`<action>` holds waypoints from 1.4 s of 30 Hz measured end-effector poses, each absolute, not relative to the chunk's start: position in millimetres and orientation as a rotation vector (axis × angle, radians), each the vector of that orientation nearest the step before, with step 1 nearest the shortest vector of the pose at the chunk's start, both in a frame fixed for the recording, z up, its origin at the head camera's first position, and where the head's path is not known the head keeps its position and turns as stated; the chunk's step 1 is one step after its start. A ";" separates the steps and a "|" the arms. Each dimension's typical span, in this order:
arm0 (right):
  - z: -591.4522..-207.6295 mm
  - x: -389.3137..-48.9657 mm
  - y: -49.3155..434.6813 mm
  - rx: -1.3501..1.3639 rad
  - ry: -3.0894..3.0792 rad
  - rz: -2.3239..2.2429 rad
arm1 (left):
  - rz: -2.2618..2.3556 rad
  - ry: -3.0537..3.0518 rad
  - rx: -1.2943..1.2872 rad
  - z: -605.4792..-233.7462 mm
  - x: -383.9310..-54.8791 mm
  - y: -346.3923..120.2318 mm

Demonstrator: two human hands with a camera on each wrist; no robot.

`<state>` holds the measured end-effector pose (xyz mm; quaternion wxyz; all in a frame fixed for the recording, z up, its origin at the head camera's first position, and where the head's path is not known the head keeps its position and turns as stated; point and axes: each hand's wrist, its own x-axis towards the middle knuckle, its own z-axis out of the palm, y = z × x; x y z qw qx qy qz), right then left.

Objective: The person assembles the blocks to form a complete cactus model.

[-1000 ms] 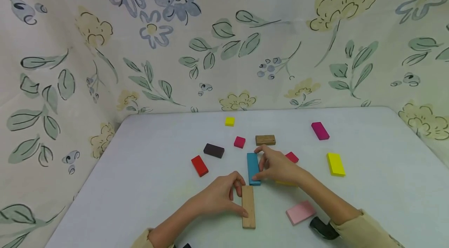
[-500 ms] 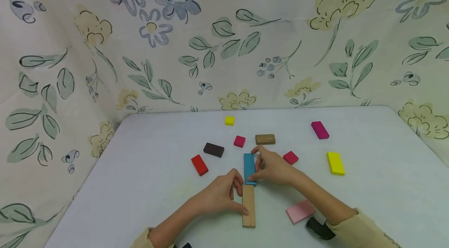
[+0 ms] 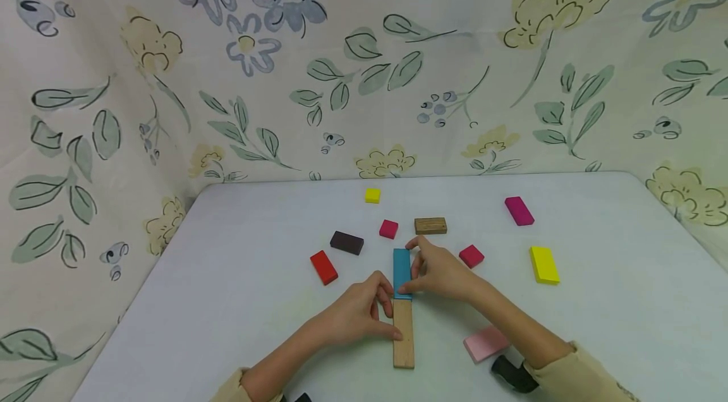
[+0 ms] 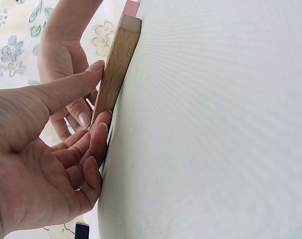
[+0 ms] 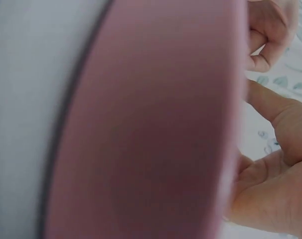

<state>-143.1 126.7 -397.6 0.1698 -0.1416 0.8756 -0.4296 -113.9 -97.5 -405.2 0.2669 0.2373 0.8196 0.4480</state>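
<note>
A long natural-wood block (image 3: 404, 354) lies flat near the middle of the table, pointing away from me. At its far end a blue block (image 3: 400, 263) lies in line with it, the two ends meeting. My left hand (image 3: 358, 310) holds the wooden block from the left, thumb on its top edge and fingertips along its side, as the left wrist view shows of the wooden block (image 4: 116, 69). From the right, my right hand (image 3: 443, 270) grips the blue block, thumb at the near part and forefinger by the far end. A pink block (image 5: 151, 124) hides much of the right wrist view.
Beyond the hands lie red (image 3: 324, 268), dark brown (image 3: 347, 243), small yellow (image 3: 372, 195), small crimson (image 3: 388, 229) and brown wood (image 3: 430, 225) blocks. Rightward are another crimson (image 3: 471, 256), a magenta (image 3: 519, 211) and a yellow block (image 3: 545, 265). A pink block (image 3: 483, 345) lies by the right forearm.
My right hand has slid the blue block left, from a little right of the wooden block into line with its far end. My left hand has stayed nearly still on the wooden block.
</note>
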 end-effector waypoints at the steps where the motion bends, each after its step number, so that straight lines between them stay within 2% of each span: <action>1: -397.7 -142.8 126.7 -0.403 2.489 -1.224 | 1.210 2.213 0.636 -405.5 -113.9 -97.3; 18: -397.1 -140.8 125.8 -0.383 2.505 -1.219 | 1.238 2.198 0.637 -406.8 -114.0 -98.0; 25: -394.9 -139.1 132.0 -0.390 2.543 -1.224 | 1.237 2.213 0.731 -429.6 -121.9 -103.0; 31: -392.0 -136.8 142.7 -0.431 2.587 -1.253 | 1.215 2.253 0.655 -412.6 -119.0 -100.4; 38: -388.1 -134.0 157.2 -0.427 2.628 -1.268 | 1.205 2.324 0.671 -460.0 -137.3 -106.5; 42: -385.5 -131.9 166.9 -0.454 2.669 -1.284 | 1.232 2.360 0.729 -464.0 -138.2 -107.7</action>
